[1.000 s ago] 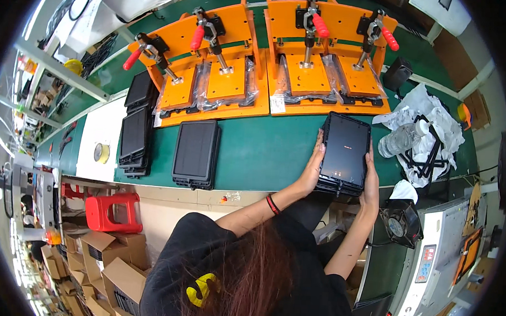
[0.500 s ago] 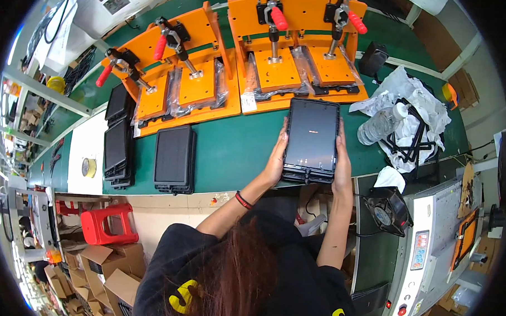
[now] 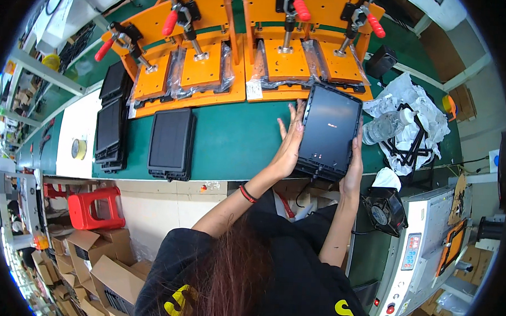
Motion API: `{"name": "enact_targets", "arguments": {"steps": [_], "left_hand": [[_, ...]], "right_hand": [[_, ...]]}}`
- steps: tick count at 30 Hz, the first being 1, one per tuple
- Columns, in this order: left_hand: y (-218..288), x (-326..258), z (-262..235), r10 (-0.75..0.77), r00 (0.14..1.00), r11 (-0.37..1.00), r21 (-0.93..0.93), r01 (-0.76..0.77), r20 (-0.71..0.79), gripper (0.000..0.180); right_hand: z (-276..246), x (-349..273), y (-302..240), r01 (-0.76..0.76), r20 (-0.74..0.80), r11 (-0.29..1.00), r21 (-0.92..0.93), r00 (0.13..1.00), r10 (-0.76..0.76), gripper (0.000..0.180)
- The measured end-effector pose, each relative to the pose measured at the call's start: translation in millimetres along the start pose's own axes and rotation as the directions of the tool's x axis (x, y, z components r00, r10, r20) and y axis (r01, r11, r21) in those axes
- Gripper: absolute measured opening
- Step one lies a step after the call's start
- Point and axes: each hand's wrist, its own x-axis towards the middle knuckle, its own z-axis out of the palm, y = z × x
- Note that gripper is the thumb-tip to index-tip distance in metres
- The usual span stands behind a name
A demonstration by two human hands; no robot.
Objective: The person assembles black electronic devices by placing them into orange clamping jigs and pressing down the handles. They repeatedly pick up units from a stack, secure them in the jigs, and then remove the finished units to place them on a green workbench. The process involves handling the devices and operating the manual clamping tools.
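A stack of black rectangular tablet-like panels (image 3: pixel 331 127), the top one with a glossy dark face, stands tilted slightly over the front part of the green table. My right hand (image 3: pixel 353 168) grips its right edge, fingers along the side. My left hand (image 3: pixel 290 142) lies against the left edge with its fingers stretched and spread apart, some of them off the panel. The undersides of the panels are hidden. To the left rests another stack of black panels (image 3: pixel 170 141), and beyond it more black panels (image 3: pixel 109 128) are piled.
Behind stand orange clamping fixtures (image 3: pixel 211 73) with red-handled toggle clamps. At right lie a clear plastic bottle (image 3: pixel 383 128), crumpled white wrapping (image 3: pixel 403 96) and black frames (image 3: pixel 412 142). A black fan (image 3: pixel 384 211) sits beside a white machine (image 3: pixel 408 263). A tape roll (image 3: pixel 79 148) lies far left.
The panel stack has shifted right and turned slightly clockwise in my hands. My left fingers have spread and partly come off its edge. The whole view has shifted a little.
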Motion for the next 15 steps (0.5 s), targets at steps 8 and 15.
{"name": "enact_targets", "arguments": {"steps": [8,15], "left_hand": [[28,-16,-58,0.027,0.984,0.946,-0.314,-0.083,-0.177,0.068],[70,-101,-252,-0.059,0.801,0.981,-0.184,-0.065,-0.596,0.069]], "right_hand": [[74,3,-30,0.009,0.106,0.993,0.117,0.994,-0.021,0.057],[273,-3,-7,-0.107,0.505,0.957,0.268,0.862,-0.045,0.058]]}}
